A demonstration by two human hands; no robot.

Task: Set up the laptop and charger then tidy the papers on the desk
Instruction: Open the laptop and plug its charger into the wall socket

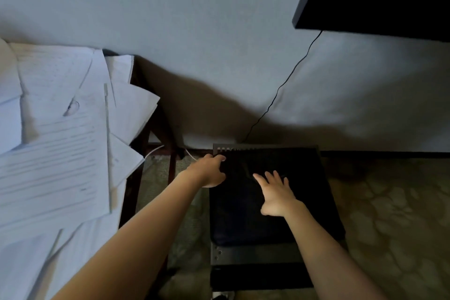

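two bare hands reach down to a dark laptop (280, 190) that lies flat on a black perforated stand (263, 254) low by the wall. left hand (209, 172) has its fingers curled over the laptop's far left corner — gripping that edge. right hand (277, 193) is spread, fingers open, over the lid; whether it touches i cannot tell. loose papers (56, 129) lie scattered on the desk (136, 178) at left. a thin black cable (287, 80) hangs down the wall — a white cable (191, 154) shows near the left hand.
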